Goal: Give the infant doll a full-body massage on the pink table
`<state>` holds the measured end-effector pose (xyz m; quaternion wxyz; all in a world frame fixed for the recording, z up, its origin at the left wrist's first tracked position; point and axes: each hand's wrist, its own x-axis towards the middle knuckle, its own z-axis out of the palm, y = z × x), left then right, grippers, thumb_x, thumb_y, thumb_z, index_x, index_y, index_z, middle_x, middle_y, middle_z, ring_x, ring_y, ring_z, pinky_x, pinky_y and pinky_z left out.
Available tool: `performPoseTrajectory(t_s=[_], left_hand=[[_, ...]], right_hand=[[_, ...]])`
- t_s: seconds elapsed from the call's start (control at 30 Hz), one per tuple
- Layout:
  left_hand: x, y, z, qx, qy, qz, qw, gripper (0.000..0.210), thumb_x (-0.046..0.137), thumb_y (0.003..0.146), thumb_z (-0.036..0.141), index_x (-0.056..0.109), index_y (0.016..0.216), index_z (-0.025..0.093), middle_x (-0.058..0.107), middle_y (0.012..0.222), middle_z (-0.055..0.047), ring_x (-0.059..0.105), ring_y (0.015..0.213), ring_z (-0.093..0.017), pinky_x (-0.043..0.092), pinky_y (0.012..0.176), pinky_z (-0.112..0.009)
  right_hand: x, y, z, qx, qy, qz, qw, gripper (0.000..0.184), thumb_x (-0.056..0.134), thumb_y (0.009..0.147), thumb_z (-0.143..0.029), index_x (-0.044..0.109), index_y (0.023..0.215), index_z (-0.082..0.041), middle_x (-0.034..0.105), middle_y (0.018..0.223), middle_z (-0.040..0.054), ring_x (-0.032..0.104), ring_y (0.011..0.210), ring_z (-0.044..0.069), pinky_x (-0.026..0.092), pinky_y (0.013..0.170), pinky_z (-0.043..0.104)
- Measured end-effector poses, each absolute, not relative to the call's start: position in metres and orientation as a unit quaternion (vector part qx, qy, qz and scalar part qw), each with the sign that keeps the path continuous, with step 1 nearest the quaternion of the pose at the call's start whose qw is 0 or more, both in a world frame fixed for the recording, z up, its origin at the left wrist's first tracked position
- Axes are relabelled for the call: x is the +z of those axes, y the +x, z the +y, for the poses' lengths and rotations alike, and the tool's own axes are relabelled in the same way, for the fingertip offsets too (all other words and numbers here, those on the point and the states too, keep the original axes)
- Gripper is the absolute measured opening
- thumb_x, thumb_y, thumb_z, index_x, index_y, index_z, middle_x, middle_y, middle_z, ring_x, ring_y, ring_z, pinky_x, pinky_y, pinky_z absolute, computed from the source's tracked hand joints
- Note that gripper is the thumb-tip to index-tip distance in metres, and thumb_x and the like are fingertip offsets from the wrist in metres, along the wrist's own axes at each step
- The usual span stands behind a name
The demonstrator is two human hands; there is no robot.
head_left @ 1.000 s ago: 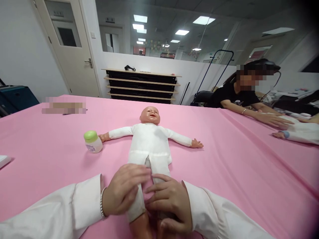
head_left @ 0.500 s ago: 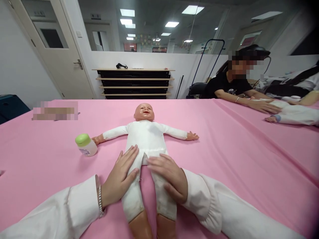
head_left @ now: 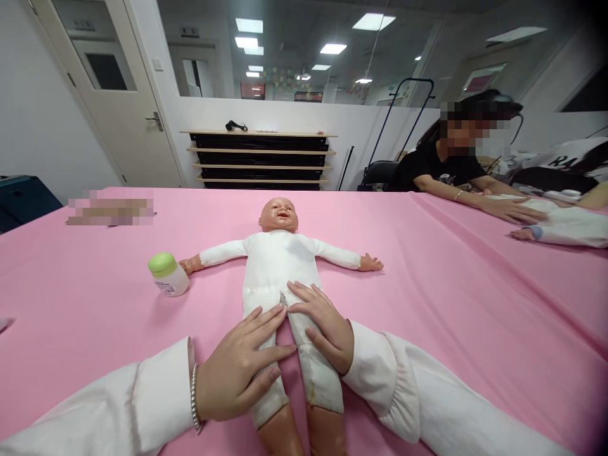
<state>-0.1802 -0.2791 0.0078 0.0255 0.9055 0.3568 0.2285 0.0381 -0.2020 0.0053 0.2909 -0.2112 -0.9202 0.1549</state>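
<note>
Baby doll (head_left: 280, 263) with a white cloth body, supine on a pink-draped tabletop (head_left: 104, 323), head away from the viewer and arms outstretched. The left hand (head_left: 242, 364) lies across the upper part of one leg, its fingers reaching over the gap between the legs; the right hand (head_left: 325, 323) rests on the other thigh, fingertips at the lower trunk. Both grips are wide and flat, with nothing clasped; the pressure applied cannot be judged. The doll is already laid out, and the handling of its legs appears under way rather than complete; how much remains cannot be determined. Head, arms and upper trunk lie beyond both hands. A green-capped bottle (head_left: 171, 278), cap on, stands just beside the doll's outstretched hand. Farther right, a co-worker (head_left: 432, 168) lays a hand on a white-clothed, doll-like figure (head_left: 577, 227).
</note>
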Motion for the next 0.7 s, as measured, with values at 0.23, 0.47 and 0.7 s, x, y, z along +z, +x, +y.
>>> performPoseTrajectory(t_s=[0.23, 0.47, 0.7], left_hand=[[0.011, -0.175, -0.283, 0.284, 0.913, 0.291, -0.007, 0.035, 0.038, 0.085, 0.015, 0.058, 0.114, 0.017, 0.066, 0.111, -0.006, 0.05, 0.119, -0.019, 0.04, 0.101, -0.038], [0.008, -0.178, -0.286, 0.391, 0.901, 0.18, 0.047, 0.033, 0.034, 0.088, 0.022, 0.057, 0.109, 0.013, 0.07, 0.088, -0.008, 0.064, 0.091, -0.017, 0.05, 0.087, -0.032], [0.009, -0.184, -0.274, 0.489, 0.75, 0.438, 0.082, 0.036, 0.027, 0.093, 0.023, 0.056, 0.114, 0.021, 0.062, 0.114, -0.005, 0.052, 0.112, -0.018, 0.041, 0.098, -0.04]], right_hand=[[0.002, 0.038, -0.2, 0.147, -0.21, -0.92, 0.296, 0.042, 0.029, 0.091, -0.039, 0.038, 0.127, -0.018, 0.035, 0.141, 0.0127, 0.025, 0.135, 0.019, 0.019, 0.11, 0.047], [0.009, 0.038, -0.204, 0.13, -0.187, -0.946, 0.231, 0.057, 0.028, 0.09, -0.048, 0.03, 0.137, -0.016, 0.027, 0.145, 0.014, 0.016, 0.138, 0.022, 0.009, 0.11, 0.053], [0.007, 0.033, -0.217, 0.134, -0.016, -0.966, 0.222, 0.047, 0.028, 0.088, -0.045, 0.058, 0.11, -0.016, 0.062, 0.114, 0.0071, 0.035, 0.13, 0.021, -0.009, 0.111, 0.047]])
